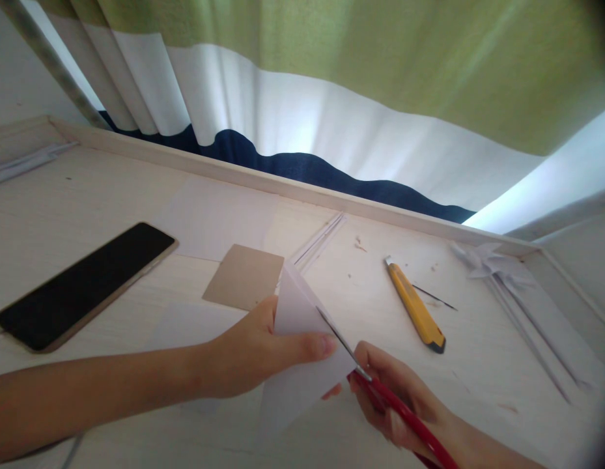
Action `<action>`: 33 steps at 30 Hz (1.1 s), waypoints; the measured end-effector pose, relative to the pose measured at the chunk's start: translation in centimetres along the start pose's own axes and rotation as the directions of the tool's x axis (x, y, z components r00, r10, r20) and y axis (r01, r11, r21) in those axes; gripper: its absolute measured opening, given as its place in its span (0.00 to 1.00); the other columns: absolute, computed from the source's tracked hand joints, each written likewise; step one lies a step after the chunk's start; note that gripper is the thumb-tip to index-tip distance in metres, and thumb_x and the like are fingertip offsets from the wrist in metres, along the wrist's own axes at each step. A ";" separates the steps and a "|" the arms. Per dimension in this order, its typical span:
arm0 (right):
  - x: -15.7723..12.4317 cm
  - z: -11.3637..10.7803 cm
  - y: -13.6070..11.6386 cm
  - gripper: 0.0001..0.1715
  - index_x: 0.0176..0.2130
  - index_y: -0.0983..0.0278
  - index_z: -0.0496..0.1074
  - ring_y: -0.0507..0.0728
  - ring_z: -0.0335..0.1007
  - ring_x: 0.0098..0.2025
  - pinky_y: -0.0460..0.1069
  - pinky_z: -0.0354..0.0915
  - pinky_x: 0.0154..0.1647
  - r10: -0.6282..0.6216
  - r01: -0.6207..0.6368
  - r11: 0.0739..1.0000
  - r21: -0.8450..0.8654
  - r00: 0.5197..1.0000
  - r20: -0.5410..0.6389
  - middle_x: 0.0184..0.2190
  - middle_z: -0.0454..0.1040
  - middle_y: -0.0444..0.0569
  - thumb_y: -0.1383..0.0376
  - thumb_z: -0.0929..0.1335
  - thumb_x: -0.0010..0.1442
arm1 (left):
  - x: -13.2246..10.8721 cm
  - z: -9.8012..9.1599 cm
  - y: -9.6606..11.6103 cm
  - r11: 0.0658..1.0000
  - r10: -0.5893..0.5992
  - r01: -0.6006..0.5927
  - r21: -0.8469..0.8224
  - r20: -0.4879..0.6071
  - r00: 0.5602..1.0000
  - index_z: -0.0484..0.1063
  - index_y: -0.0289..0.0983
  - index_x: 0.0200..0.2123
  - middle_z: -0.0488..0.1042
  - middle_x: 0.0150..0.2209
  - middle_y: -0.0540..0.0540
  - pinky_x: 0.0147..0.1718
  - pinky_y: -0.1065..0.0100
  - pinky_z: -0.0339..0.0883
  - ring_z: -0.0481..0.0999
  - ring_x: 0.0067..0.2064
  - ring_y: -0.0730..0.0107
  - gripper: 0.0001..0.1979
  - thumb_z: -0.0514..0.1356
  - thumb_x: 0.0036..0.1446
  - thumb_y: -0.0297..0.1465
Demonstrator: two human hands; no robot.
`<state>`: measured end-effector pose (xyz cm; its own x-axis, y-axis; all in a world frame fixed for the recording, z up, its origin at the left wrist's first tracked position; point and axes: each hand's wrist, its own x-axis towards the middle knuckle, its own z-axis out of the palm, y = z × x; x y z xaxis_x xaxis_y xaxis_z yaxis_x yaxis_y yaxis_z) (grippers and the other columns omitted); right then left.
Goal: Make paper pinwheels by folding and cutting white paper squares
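Note:
My left hand [263,348] grips a piece of white paper [302,384], its thumb lying across the near face and the other fingers mostly behind. In my right hand [404,397] is a pair of scissors [412,423] with red handles. The metal blades reach to the upper right edge of the paper, and one blade shows along it. Whether the blades are fully closed I cannot tell. Just behind the paper, a square of brown card [244,277] lies on the white table [101,208].
A black-screened phone [87,283] lies at the left. The yellow utility knife [415,303] is right of centre, beside a thin dark stick [435,296]. Paper pinwheel-like shapes [492,264] and strips rest far right. White sheets [219,215] lie near the raised back edge, below a curtain [322,39].

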<state>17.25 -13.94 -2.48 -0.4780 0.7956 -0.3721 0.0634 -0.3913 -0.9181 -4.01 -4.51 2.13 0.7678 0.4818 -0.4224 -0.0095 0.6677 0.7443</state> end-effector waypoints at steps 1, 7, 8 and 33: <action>0.0 0.0 -0.1 0.25 0.40 0.62 0.62 0.50 0.55 0.28 0.45 0.58 0.30 0.011 -0.011 1.000 0.001 1.000 0.007 0.27 0.59 0.44 0.46 0.64 0.50 | 0.0 0.0 -0.1 1.000 -0.009 0.009 0.000 0.007 1.000 0.73 0.34 0.29 0.76 0.22 0.49 0.22 0.78 0.67 0.74 0.24 0.75 0.03 0.60 0.50 0.27; 0.1 0.3 -0.4 0.27 0.41 0.62 0.60 0.49 0.53 0.26 0.44 0.56 0.28 0.012 -0.012 1.000 0.028 1.000 0.019 0.26 0.58 0.43 0.46 0.64 0.50 | -0.1 -0.1 -0.8 1.000 0.011 -0.010 -0.018 0.043 0.999 0.74 0.34 0.30 0.76 0.23 0.49 0.23 0.78 0.67 0.74 0.25 0.76 0.04 0.60 0.50 0.28; 0.2 0.4 -0.5 0.27 0.41 0.62 0.60 0.49 0.52 0.26 0.43 0.55 0.28 0.010 -0.010 0.999 0.033 1.000 0.017 0.26 0.57 0.43 0.46 0.64 0.50 | -0.1 -0.1 -0.8 1.000 0.005 -0.004 -0.014 0.040 0.999 0.74 0.34 0.30 0.76 0.24 0.49 0.23 0.78 0.67 0.74 0.25 0.75 0.04 0.60 0.50 0.28; -0.1 0.4 -1.1 0.20 0.36 0.63 0.62 0.50 0.54 0.29 0.43 0.52 0.24 0.047 -0.049 0.995 -0.092 0.999 -0.025 0.30 0.61 0.46 0.49 0.62 0.54 | 0.1 0.0 -0.7 1.000 -0.012 0.012 0.002 -0.019 1.000 0.73 0.34 0.28 0.76 0.23 0.49 0.22 0.78 0.66 0.74 0.24 0.75 0.04 0.61 0.49 0.29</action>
<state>16.85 -13.73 -1.36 -0.4524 0.7879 -0.4178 0.1671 -0.3853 -0.9075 -3.92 -4.94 1.52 0.7557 0.4841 -0.4410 0.0014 0.6722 0.7404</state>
